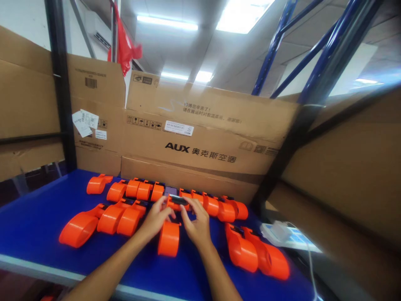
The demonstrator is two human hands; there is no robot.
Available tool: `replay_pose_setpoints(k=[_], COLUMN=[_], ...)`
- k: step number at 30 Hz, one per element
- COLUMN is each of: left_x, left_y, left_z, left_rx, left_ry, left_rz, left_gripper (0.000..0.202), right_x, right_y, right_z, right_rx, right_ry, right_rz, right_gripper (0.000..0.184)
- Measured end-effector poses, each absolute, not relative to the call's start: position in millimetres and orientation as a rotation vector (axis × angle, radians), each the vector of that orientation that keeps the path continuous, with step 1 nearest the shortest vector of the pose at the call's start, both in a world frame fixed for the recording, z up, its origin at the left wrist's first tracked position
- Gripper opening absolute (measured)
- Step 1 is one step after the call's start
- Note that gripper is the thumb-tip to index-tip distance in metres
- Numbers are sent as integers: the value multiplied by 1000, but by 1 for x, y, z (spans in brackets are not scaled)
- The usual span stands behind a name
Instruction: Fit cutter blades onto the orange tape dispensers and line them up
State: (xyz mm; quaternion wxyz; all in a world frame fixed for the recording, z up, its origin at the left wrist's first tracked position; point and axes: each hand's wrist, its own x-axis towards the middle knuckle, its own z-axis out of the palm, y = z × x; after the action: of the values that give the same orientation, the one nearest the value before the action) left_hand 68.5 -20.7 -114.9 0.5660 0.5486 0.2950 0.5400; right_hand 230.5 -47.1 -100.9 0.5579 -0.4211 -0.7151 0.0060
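Near the middle of the blue table, my left hand [159, 217] and my right hand [196, 222] hold an orange plastic piece with a black strip [178, 200] between their fingertips. My left fingers are curled at its left end, and my right thumb and fingers pinch its right end. Just below, between my wrists, shows an orange ring-shaped piece [169, 240]; I cannot tell whether it joins the held one. Similar orange looped pieces with black parts stand to the left [130, 219] and right [239, 251] of my hands.
More orange pieces [144, 190] line the back of the blue table [37, 217], beside a small grey rectangular object [171, 191]. Cardboard panels [203, 138] wall the back. A dark post [282, 163] and a white power strip [291, 236] with a cable are at right.
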Motion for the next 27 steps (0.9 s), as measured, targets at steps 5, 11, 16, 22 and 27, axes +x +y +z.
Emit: replay_pose_setpoints(k=[5,11,16,22,27], left_x=[69,70,71,71,70], left_y=[-21,-21,-20,-22,-24], left_z=[-115,-115,-118,-119,-119], left_rx=[1310,1298,1287,1240,1246], left_ry=[698,675,679,662,629], left_rz=[1257,1257,1233,1217,1172], left_gripper=[29,30,33,45,52], right_x=[230,231,231,232,233], right_y=[-47,-46,-44,-44,-46], right_z=[-103,-103,-104,-104,-100], right_rx=[-990,-988,-969,-969,-962], right_ry=[-1708,-1713,-1730,-1746,-1727], right_rz=[-11,-29,-7,73,180], right_gripper=[25,25,29,36,39])
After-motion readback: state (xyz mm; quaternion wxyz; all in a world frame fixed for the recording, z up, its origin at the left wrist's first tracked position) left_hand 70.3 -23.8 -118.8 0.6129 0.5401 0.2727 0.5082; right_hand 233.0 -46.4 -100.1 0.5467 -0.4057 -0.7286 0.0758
